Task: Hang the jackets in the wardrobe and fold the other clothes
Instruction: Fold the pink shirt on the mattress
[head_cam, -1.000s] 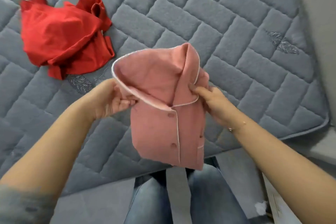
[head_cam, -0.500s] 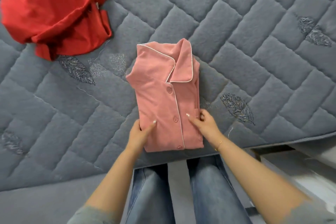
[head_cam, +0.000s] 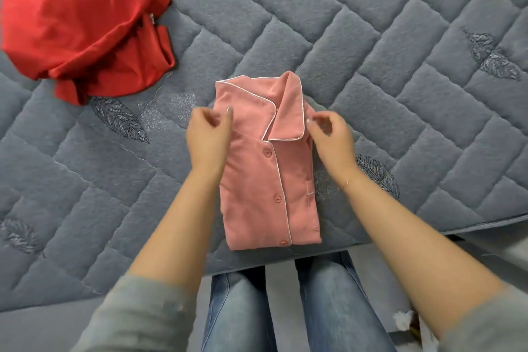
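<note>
Left fingers (head_cam: 225, 116) loosely curled, thumb and forefinger apart, gripping nothing; forefinger tip at the left edge of the shirt's collar, touching or just above, cannot tell which. Right fingers (head_cam: 320, 123) likewise loosely curled and holding nothing, tips just beside the right collar flap, contact not clear. Left hand (head_cam: 207, 137) over the left shoulder of the pink shirt (head_cam: 257, 180), right hand (head_cam: 333, 141) at its right shoulder, both palms down, forearms bare, grey sleeves pushed up near the elbows.

Pink shirt folded into a neat upright rectangle, lying flat on the mattress (head_cam: 371, 66) close to its near edge, collar pointing away, white piping along collar and placket, buttons down the front, small chest pocket on the right side. Red garment (head_cam: 85, 23) crumpled in a heap at the far left of the mattress, well apart from the pink shirt, unfolded.

Grey quilted mattress with a brick-like stitched pattern and embroidered leaf motifs, one leaf just right of the shirt beneath the right wrist, another between shirt and red heap. Legs in blue jeans (head_cam: 243, 308) below the mattress edge, standing right against it. Scrap of white stuff (head_cam: 403, 320) on the floor at lower right, too blurred to identify
</note>
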Demonstrator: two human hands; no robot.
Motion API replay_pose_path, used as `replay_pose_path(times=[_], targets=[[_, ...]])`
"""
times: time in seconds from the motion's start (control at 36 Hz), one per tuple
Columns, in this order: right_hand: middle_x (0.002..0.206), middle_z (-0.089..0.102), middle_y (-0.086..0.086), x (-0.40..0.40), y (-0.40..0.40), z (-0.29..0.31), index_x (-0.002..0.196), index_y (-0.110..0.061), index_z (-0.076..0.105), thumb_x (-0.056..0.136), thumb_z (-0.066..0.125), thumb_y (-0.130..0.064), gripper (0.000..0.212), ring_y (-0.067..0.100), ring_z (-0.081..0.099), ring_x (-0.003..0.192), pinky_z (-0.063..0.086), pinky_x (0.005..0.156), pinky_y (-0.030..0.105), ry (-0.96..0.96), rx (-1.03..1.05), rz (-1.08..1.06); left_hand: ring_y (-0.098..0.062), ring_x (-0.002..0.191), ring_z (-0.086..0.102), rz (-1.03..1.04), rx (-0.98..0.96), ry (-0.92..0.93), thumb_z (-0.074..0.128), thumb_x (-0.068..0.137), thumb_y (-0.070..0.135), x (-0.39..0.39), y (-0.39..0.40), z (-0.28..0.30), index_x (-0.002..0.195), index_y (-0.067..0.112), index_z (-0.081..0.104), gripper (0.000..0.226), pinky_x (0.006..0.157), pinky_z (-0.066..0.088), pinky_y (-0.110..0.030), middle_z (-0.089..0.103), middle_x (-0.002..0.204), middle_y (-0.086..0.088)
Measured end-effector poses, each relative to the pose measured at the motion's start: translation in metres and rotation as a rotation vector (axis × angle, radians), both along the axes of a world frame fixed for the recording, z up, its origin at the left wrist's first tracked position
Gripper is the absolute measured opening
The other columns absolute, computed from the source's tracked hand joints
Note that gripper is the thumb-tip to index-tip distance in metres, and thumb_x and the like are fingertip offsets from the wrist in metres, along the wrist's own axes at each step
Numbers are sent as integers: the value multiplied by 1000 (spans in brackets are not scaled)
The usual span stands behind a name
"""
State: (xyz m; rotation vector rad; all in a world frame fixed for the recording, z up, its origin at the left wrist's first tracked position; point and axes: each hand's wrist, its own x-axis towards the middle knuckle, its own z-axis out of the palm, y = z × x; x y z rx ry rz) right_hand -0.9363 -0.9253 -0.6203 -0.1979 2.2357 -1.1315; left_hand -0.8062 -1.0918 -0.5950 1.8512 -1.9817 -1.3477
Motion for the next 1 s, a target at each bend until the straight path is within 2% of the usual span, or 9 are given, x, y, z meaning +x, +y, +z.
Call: replay_pose_path(times=[0.19,0.31,0.42,0.47,0.58,0.69,0.75,0.86,1.0], targets=[[99,64,0,-36,-61,-5,100,-13,58,85,66,-50,41,22,60,97,47,84,37,-46,299,224,-35,141,28,91,430,-358,54,73,79,-77,-32,-36,148,8,28,106,115,23,-54,31,152,-15],[111,63,13,-28,-66,-14,102,-5,58,88,64,-41,40,32,59,101,47,83,43,19,387,306,-34,136,35,66,399,-464,62,74,59,-79,-33,-49,142,11,35,88,112,29,-51,37,146,-14],[80,56,11,-24,-55,-21,73,-5,54,93,61,-26,30,21,49,72,33,63,31,-22,200,181,-36,134,36,-23,378,-495,54,81,46,-77,-36,-54,138,13,47,66,112,29,-48,41,143,-15],[66,45,5,-22,-48,-20,66,-6,50,94,62,-21,33,14,39,64,29,59,31,-141,65,36,-31,128,45,-31,374,-443,54,85,38,-73,-37,-48,128,12,55,50,107,37,-41,52,134,-12],[66,41,0,-24,-37,-16,75,-9,54,96,59,-22,26,3,35,56,31,51,19,-305,-43,-67,-14,67,49,142,568,63,58,89,22,-37,-36,-24,81,17,59,10,55,36,-23,51,70,4],[75,52,2,-30,-32,-18,85,-7,60,97,57,-19,17,4,46,65,39,57,11,-386,-64,-93,-11,69,62,506,866,610,44,96,12,16,-31,-5,95,7,60,16,70,51,-22,63,75,0],[78,56,-2,-34,-36,-20,97,-8,61,95,59,-14,7,2,51,67,44,62,9,-369,-71,-143,-13,72,61,613,902,643,41,96,10,30,-27,-5,95,6,57,17,76,50,-22,62,79,-3],[91,57,-1,-43,-50,-21,122,-11,54,88,70,-23,39,10,55,86,48,88,25,-265,-48,-98,-12,61,62,532,861,494,42,96,16,30,-19,-11,87,10,60,21,57,52,-21,64,68,0],[123,56,11,-53,-77,-28,135,-7,47,85,72,-35,62,18,54,107,43,101,32,-119,124,148,-10,81,67,327,588,296,64,92,40,9,-24,-24,105,12,68,32,67,54,-18,70,94,1]])
